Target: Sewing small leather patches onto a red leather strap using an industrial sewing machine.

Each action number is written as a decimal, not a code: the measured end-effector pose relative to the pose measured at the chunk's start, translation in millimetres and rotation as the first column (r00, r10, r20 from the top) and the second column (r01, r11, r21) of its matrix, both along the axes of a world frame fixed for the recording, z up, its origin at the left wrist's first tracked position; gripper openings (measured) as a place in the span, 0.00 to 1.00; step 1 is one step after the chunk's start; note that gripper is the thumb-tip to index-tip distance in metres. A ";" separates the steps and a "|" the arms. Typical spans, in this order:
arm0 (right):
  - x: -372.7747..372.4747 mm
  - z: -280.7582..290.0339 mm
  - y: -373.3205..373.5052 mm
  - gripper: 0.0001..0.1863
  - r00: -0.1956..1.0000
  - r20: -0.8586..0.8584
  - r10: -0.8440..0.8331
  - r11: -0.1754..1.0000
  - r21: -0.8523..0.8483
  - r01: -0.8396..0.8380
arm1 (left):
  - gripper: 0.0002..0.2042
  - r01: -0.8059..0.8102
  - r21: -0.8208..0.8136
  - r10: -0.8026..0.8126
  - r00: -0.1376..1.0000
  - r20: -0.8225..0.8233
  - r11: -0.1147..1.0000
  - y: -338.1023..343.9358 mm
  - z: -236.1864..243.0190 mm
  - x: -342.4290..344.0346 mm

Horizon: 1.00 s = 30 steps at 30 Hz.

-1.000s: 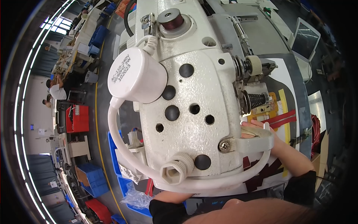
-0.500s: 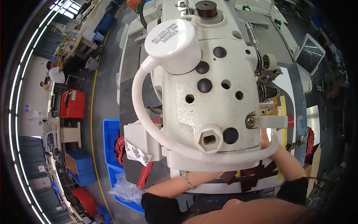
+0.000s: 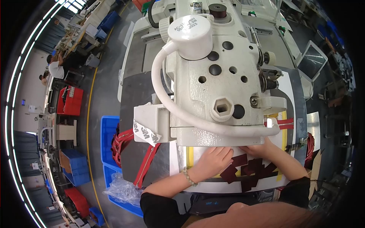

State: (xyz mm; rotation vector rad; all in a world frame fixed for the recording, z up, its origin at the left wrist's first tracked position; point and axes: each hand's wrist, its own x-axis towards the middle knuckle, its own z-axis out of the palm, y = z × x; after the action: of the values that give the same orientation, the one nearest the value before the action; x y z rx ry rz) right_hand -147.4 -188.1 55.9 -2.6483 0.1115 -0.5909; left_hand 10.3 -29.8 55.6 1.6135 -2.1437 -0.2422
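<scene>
A white sewing machine head fills the middle of the view and hides what lies beneath it. My left hand lies flat by its front edge, fingers stretched forward and the tips near the machine's shadow. To its right, my right hand reaches partly under the head; most of its fingers are hidden. Several dark red fabric patches lie in a loose pile between and in front of my hands, on a white sheet with yellow strips. Whether either hand pinches fabric is hidden.
Red zipper tape hangs across the left of the table; another red tape emerges at right. Blue bins stand left, one with clear plastic. A thread spool tops the machine. A screen stands right.
The view has shifted, so the machine appears higher and more of both hands shows. My left hand, mostly hidden before, now lies in sight by the machine's front edge. More red tape shows.
</scene>
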 end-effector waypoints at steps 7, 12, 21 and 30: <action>2.9 -1.3 4.9 0.16 0.999 0.045 -0.017 0.999 -0.036 0.019 | 0.16 0.021 -0.084 -0.021 1.000 0.000 0.996 -2.3 -1.1 3.2; 4.5 -0.6 5.0 0.17 0.998 0.069 -0.001 0.997 -0.074 0.006 | 0.17 0.036 -0.077 -0.035 0.999 0.021 0.996 2.4 -5.7 2.8; 5.9 1.3 5.2 0.18 0.998 0.062 0.002 0.998 -0.055 0.002 | 0.18 0.053 -0.087 -0.049 0.998 0.049 0.995 5.0 -8.3 1.3; -7.3 1.0 2.0 0.18 0.998 0.009 -0.065 0.998 0.006 0.065 | 0.18 0.044 -0.027 -0.043 0.999 0.007 0.999 4.1 -2.3 1.6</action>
State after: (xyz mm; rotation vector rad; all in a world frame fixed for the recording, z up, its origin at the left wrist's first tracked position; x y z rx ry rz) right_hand -154.7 -186.1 56.9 -2.6451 0.1973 -0.6227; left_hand 11.9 -25.7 53.2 1.5558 -2.1790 -0.2210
